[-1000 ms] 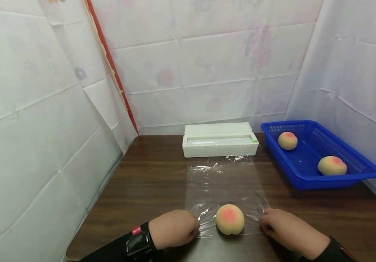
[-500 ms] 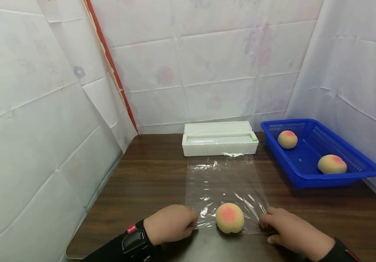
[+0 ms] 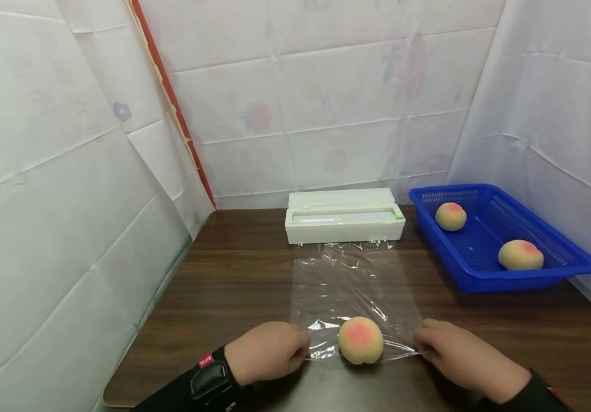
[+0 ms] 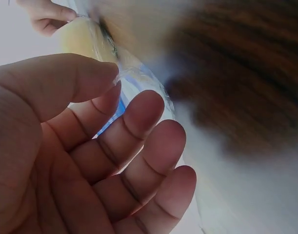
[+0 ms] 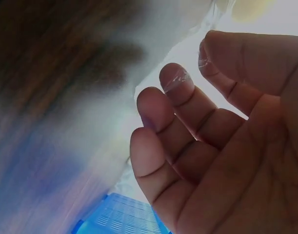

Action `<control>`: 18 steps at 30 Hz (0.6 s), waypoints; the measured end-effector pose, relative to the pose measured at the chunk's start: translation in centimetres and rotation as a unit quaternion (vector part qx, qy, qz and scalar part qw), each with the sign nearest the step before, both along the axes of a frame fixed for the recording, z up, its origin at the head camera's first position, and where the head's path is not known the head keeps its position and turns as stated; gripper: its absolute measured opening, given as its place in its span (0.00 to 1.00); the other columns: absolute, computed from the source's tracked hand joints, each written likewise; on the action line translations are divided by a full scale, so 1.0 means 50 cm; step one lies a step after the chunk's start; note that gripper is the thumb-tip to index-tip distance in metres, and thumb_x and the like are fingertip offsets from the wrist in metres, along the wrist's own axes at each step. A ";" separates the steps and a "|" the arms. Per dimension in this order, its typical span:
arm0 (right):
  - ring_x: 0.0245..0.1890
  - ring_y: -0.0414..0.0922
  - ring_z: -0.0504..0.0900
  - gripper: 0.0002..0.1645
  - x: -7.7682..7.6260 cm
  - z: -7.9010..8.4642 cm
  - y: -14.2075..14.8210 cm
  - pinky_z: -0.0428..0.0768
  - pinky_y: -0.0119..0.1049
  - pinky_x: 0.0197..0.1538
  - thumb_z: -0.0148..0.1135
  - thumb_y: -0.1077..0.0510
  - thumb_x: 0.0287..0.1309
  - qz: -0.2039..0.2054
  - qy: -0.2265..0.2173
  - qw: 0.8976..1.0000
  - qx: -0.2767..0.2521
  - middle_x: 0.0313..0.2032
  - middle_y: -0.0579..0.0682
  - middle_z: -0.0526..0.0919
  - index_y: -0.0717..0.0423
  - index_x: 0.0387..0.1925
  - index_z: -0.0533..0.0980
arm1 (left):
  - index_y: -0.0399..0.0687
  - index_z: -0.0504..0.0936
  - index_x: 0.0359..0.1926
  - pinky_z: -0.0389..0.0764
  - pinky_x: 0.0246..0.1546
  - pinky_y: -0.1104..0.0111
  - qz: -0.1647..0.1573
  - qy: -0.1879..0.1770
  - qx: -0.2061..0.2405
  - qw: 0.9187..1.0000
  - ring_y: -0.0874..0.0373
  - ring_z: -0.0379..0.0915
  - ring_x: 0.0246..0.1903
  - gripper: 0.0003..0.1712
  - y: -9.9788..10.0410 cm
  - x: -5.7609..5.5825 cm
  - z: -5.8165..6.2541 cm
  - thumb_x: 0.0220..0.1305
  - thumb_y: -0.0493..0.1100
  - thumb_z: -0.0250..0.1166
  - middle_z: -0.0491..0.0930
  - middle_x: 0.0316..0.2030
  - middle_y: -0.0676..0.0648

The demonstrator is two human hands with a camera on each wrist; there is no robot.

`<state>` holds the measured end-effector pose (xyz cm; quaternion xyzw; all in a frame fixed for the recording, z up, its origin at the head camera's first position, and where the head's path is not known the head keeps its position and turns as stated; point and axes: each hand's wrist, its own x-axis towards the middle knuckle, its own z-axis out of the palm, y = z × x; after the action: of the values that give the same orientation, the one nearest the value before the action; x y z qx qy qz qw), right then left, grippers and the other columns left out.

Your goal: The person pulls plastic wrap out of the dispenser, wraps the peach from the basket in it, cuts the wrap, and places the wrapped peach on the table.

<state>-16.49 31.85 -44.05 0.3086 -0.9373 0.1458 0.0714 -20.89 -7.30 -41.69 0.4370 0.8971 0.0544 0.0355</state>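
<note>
A sheet of clear plastic wrap [image 3: 347, 280] stretches over the table from the white wrap box toward the near side. My left hand [image 3: 270, 353] pinches its near left corner between thumb and forefinger; in the left wrist view the other fingers [image 4: 161, 146] are spread loosely. At the near right corner my right hand [image 3: 460, 356] pinches the film the same way, and a strip of it crosses a fingertip [image 5: 178, 83] in the right wrist view. Between the hands a peach [image 3: 361, 341] sits on the wrap near its front edge.
The white wrap box [image 3: 345, 220] stands at the back with its lid up and the roll inside. To the right is a blue plastic basket [image 3: 473, 252] with two peaches [image 3: 450, 217] in it. White sheeting [image 3: 326, 114] hangs around the brown wooden table [image 3: 213, 297].
My right fingers, slightly parted half a second ago, have closed again on the wrap's corner. The film's front edge is now pulled tauter beside the peach. The left hand shifted slightly left.
</note>
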 end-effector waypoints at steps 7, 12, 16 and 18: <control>0.37 0.32 0.73 0.20 0.016 0.026 -0.020 0.76 0.34 0.36 0.78 0.58 0.52 -0.039 0.004 0.999 0.023 0.39 0.35 0.74 0.43 0.46 0.79 | 0.57 0.82 0.47 0.79 0.38 0.71 0.024 0.043 -0.015 0.999 0.65 0.72 0.36 0.14 0.031 0.013 0.017 0.64 0.52 0.75 0.77 0.38 0.59; 0.56 0.49 0.82 0.60 0.021 0.040 -0.091 0.85 0.52 0.50 0.89 0.45 0.38 0.001 0.119 0.990 0.080 0.62 0.52 0.79 0.40 0.75 0.70 | 0.50 0.70 0.72 0.85 0.53 0.63 0.023 0.113 -0.003 0.993 0.55 0.77 0.53 0.52 0.091 0.019 0.035 0.54 0.68 0.79 0.77 0.59 0.50; 0.65 0.55 0.77 0.65 0.011 0.032 -0.142 0.84 0.57 0.55 0.90 0.42 0.38 0.075 0.161 0.976 0.127 0.70 0.54 0.73 0.33 0.78 0.65 | 0.45 0.73 0.67 0.86 0.40 0.65 0.032 0.130 -0.037 0.990 0.56 0.79 0.45 0.57 0.129 0.015 0.031 0.47 0.75 0.80 0.79 0.50 0.50; 0.65 0.53 0.77 0.62 0.002 0.023 -0.157 0.84 0.55 0.57 0.90 0.43 0.37 0.093 0.188 0.968 0.137 0.68 0.52 0.74 0.34 0.75 0.67 | 0.44 0.76 0.63 0.84 0.36 0.66 0.042 0.119 -0.054 0.991 0.57 0.78 0.42 0.56 0.139 0.011 0.028 0.43 0.77 0.81 0.80 0.46 0.50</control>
<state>-16.37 23.98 -42.89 0.4232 -0.8852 -0.0390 0.1893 -20.32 -0.34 -40.29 0.3999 0.9141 -0.0451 -0.0502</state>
